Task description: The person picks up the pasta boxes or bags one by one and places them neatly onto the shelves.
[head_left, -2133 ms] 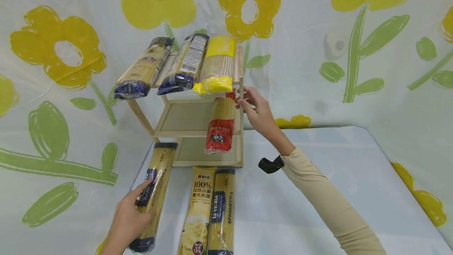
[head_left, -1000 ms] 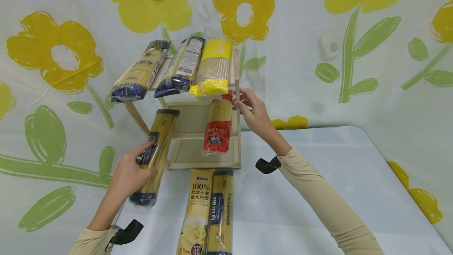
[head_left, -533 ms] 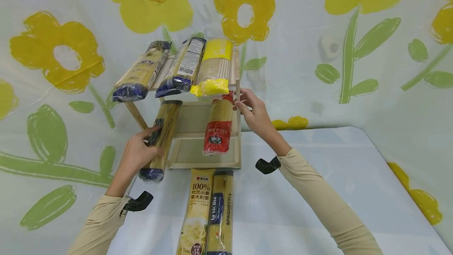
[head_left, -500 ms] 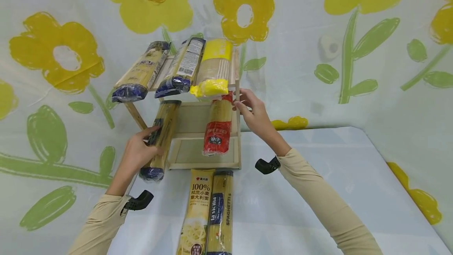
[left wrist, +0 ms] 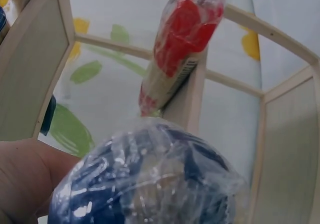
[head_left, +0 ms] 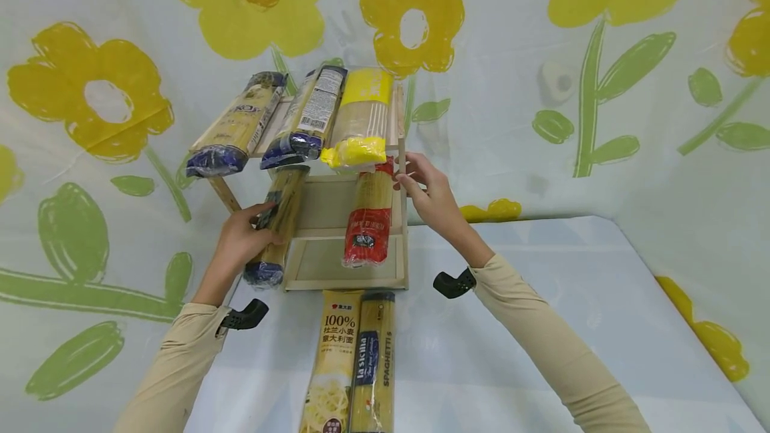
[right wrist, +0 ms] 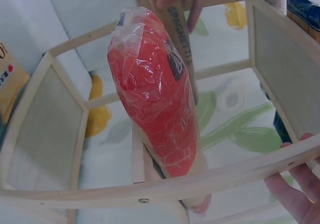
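My left hand (head_left: pixel 243 239) grips a spaghetti pack (head_left: pixel 290 199) with dark blue ends, thumb on one side and fingers on the other. The pack slants upward at the left of the rack's middle shelf (head_left: pixel 327 202), its far end just below the top shelf. Its crinkled blue near end fills the bottom of the left wrist view. My right hand (head_left: pixel 436 199) holds the right front post (right wrist: pixel 235 176) of the wooden rack between thumb and fingers. Beside that post a red noodle pack (head_left: pixel 368 236) lies on the middle shelf, its near end jutting out.
On the top shelf lie two blue-ended pasta packs (head_left: pixel 237 125) (head_left: pixel 309 115) and a yellow one (head_left: pixel 361 115). A cream pasta bag (head_left: pixel 331 366) and another spaghetti pack (head_left: pixel 373 366) lie side by side on the table (head_left: pixel 511 339) before the rack. Flowered cloth hangs behind.
My left hand has carried the spaghetti pack up and forward from low at the left to the middle shelf's left side. My right hand stays on the post.
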